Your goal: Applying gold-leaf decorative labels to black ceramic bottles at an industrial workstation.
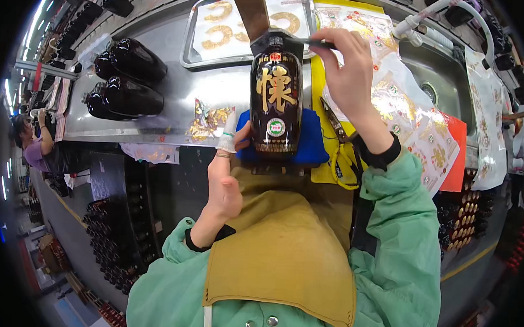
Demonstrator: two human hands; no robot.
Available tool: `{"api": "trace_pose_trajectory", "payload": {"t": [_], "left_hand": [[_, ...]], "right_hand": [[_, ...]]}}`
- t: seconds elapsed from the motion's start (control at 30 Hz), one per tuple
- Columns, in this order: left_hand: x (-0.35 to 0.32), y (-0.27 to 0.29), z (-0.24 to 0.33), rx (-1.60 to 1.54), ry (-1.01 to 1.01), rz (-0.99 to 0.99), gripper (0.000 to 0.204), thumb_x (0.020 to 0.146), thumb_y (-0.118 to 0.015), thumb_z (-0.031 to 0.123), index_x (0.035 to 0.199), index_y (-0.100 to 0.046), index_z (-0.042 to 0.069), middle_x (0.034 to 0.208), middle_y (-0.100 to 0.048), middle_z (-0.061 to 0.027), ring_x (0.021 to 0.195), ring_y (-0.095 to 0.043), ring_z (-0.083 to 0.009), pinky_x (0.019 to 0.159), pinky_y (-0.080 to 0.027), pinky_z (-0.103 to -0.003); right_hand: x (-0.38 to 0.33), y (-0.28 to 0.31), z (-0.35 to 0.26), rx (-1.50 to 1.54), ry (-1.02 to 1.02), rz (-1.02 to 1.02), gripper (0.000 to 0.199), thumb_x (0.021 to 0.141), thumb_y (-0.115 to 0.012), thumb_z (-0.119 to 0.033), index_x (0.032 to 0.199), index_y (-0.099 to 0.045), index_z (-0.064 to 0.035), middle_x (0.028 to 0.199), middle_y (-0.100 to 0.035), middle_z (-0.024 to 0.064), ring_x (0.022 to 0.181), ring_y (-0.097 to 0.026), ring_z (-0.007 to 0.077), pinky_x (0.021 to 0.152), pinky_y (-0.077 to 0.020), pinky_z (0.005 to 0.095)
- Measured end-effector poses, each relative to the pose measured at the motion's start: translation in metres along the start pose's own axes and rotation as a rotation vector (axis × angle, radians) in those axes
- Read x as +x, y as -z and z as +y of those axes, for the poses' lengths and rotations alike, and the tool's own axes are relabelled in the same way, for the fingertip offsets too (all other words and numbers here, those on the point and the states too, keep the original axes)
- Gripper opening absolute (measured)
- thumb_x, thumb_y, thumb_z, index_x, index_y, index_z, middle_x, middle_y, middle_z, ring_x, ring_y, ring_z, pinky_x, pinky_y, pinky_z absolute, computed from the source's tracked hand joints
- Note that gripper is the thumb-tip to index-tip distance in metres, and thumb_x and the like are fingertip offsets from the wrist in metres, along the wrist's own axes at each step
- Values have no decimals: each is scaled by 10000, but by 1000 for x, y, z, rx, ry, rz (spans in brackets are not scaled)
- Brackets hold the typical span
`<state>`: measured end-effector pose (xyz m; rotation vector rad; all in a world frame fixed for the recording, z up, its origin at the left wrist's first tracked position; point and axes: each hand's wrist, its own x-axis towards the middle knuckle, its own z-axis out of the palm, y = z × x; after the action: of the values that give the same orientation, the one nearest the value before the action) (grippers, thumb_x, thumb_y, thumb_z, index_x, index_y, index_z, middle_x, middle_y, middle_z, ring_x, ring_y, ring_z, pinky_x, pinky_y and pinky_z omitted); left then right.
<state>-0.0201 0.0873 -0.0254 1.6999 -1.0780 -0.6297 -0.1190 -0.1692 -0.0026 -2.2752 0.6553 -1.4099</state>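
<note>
1. Bottles (pixel 128 79) of dark glossy glass lie on their sides at the far left of our steel bench (pixel 177 95), well apart from both our hands.
2. Our left hand (pixel 223 179) rises from the lower edge, forearm upright, thumb and a cloth-wrapped fingertip (pixel 227 137) touching the lower left flank of the dark bottle (pixel 276 103). The hand braces the bottle rather than wrapping it; the fingers are loosely curled against its side.
3. The dark bottle rests at centre on a blue pad (pixel 312 145), its base toward us and its neck pointing away, so its long axis runs straight away from our body. It carries a large gold character and a small round seal on its front.
4. A steel tray (pixel 188 43) holding gold ring-shaped stickers sits beyond the bottle's neck, just beside it.
5. Our right hand (pixel 351 71) arches over the bottle's shoulder from the right, wrist bent downward, fingers pinched shut on a thin dark tool (pixel 314 43) whose tip meets the neck wrap. The right hand is the nearer to the neck; the left is the nearer to the base.
6. Printed label sheets (pixel 410 117) and a sink (pixel 447 78) lie to the right.
</note>
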Motion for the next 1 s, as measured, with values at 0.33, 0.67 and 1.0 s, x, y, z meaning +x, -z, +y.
{"api": "trace_pose_trajectory", "payload": {"t": [0.33, 0.67, 1.0], "left_hand": [[76, 8, 24, 428, -389, -88, 910, 856, -569, 770, 1472, -576, 101, 1535, -388, -289, 1301, -504, -422, 1079, -437, -495], [80, -4, 51, 865, -382, -169, 772, 662, -899, 533, 1348, -697, 243, 1467, -355, -417, 1219, -547, -527, 993, -535, -497], [87, -8, 53, 869, -370, -105, 711, 710, -860, 561, 1303, -718, 197, 1428, -417, -434, 1047, -652, -497, 813, -600, -479]], "right_hand": [[-54, 61, -36, 311, 145, -489, 323, 770, -820, -132, 1077, -731, -88, 958, -726, 32, 785, -649, 201, 701, -523, 352], [-11, 63, -16, 279, -166, -63, 257, 936, -755, -36, 1169, -659, 14, 966, -737, 96, 833, -694, 157, 758, -543, 273], [-14, 43, -5, 290, -296, -137, 250, 941, -735, -20, 1180, -665, -1, 973, -746, 107, 838, -703, 166, 786, -548, 287]]}}
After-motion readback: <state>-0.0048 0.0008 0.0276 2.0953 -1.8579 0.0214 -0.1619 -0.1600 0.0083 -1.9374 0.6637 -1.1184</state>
